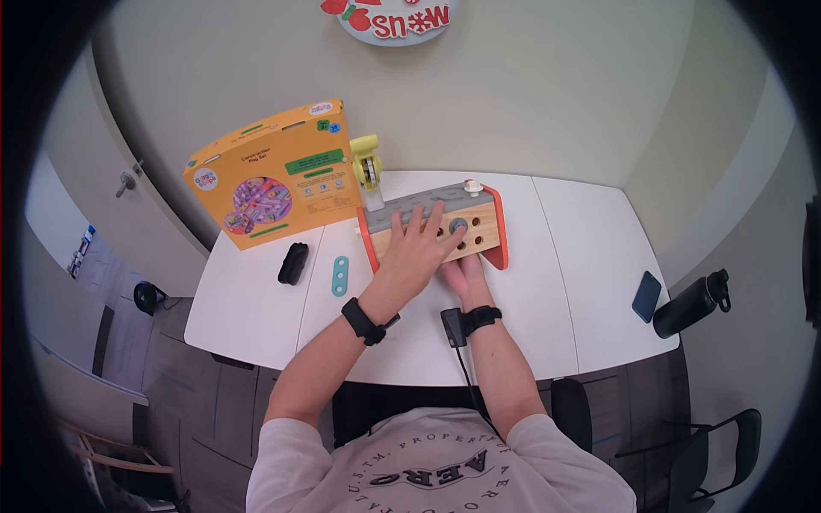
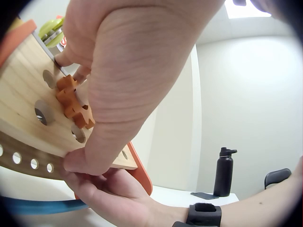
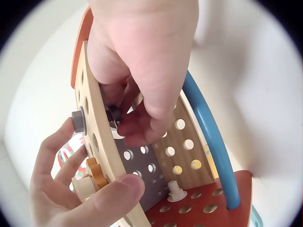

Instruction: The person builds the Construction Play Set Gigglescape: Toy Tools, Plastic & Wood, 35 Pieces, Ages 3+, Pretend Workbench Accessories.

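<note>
A wooden toy toolbox (image 1: pixel 489 229) with red-orange ends and a grey perforated panel stands tilted on the table. My left hand (image 1: pixel 415 252) grips its front panel, fingers spread toward the upper edge and thumb at the lower one. Near those fingers a grey bolt head (image 3: pixel 78 122) pokes out of a hole. My right hand (image 1: pixel 466 278) reaches underneath, inside the toolbox, and pinches a dark grey nut (image 3: pixel 113 115) behind the panel, partly hidden by the fingers. An orange gear (image 3: pixel 97 172) with a cream screw (image 3: pixel 84 187) sits on the panel's outer face.
Left of the toolbox are a yellow box (image 1: pixel 299 205), a black tray (image 1: pixel 293 263) and a teal strip with holes (image 1: pixel 340 276). A yellow-green toy (image 1: pixel 366 162) stands behind. A phone (image 1: pixel 647 297) and black bottle (image 1: pixel 691 305) are at the right. The toolbox has a blue handle (image 3: pixel 208 125).
</note>
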A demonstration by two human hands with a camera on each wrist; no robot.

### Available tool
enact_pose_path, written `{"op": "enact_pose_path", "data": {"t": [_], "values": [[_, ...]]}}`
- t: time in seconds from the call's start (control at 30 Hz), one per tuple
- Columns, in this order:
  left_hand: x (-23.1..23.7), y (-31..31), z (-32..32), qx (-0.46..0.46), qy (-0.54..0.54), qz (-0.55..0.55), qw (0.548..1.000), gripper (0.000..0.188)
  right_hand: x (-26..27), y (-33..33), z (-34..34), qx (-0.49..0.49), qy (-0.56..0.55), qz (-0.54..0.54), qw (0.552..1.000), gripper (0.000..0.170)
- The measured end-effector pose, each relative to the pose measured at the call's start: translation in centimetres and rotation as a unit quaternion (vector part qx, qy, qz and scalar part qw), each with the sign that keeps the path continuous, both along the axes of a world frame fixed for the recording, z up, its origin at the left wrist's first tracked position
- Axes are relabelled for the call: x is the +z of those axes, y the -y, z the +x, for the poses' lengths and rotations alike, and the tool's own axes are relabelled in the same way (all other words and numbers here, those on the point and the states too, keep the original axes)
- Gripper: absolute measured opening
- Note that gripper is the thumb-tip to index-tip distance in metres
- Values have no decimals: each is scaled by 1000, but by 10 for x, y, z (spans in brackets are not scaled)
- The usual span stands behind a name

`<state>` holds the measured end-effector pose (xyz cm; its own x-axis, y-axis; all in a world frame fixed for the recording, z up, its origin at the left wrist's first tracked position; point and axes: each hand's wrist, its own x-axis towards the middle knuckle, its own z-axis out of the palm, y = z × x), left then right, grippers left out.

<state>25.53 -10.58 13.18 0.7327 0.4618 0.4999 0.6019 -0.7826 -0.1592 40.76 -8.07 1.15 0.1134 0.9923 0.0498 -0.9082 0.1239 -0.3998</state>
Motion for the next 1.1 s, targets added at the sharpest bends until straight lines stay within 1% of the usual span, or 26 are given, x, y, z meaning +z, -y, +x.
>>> {"op": "enact_pose_path", "data": {"t": [0.1, 0.2, 0.3, 0.4, 0.6, 0.7, 0.8, 0.9, 1.0, 1.1], "values": [[0, 1, 0, -3, 2, 5, 1000, 75, -4, -3, 2, 1, 13, -2, 1000, 48], [0, 2, -1, -3, -1, 14, 1000, 75, -6, -8, 4, 11, -12, -40, 999, 47], [-1, 3, -1, -2, -2, 17, 1000, 74, -5, -11, 5, 10, -7, -53, 999, 49], [-1, 4, -1, -3, -3, 15, 1000, 74, -8, -14, 9, 12, -18, -38, 999, 45], [0, 5, -2, -4, -5, 13, 1000, 74, -6, -18, 14, -5, -23, -72, 997, 43], [-1, 5, -2, -2, -8, 17, 1000, 74, -5, -21, 18, 14, -28, -83, 996, 48], [-1, 6, -2, -2, -7, 17, 1000, 73, 5, -17, 17, 13, 20, -94, 995, 49], [-1, 7, -3, -3, -7, 14, 1000, 73, 7, -16, 18, 20, 31, -102, 994, 48], [-2, 6, -2, -3, -5, 10, 1000, 73, 9, -12, 16, 4, 37, -100, 994, 48], [-2, 6, -3, -4, -3, 8, 1000, 73, 8, -8, 16, 13, 42, -81, 996, 48]]}}
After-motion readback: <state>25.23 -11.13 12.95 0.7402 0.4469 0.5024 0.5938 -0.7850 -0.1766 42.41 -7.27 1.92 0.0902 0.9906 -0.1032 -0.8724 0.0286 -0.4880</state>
